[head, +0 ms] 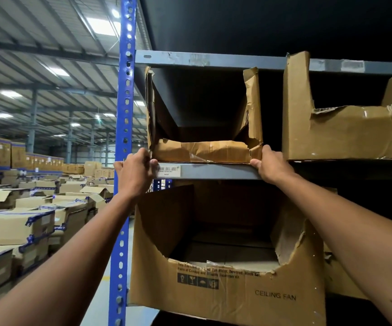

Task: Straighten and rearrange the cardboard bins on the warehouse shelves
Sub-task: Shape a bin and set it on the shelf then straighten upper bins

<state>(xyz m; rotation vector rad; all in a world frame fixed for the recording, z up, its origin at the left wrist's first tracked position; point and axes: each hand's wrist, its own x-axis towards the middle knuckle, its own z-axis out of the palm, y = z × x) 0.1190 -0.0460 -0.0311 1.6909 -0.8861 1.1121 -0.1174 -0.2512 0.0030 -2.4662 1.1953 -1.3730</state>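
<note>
A torn, open-fronted cardboard bin stands on the upper grey shelf, close to the blue upright. My left hand grips its lower left front corner. My right hand grips its lower right front corner, fingers curled round the crumpled edge. Another cut-out bin sits to its right on the same shelf, a gap between them. Below, a larger bin marked "CEILING FAN" stands on the lower shelf and sticks out past the front.
The blue perforated upright runs down just left of my left hand. A barcode label is stuck on the shelf's front edge. Several open cartons cover the warehouse floor to the left. Another shelf board lies above the bins.
</note>
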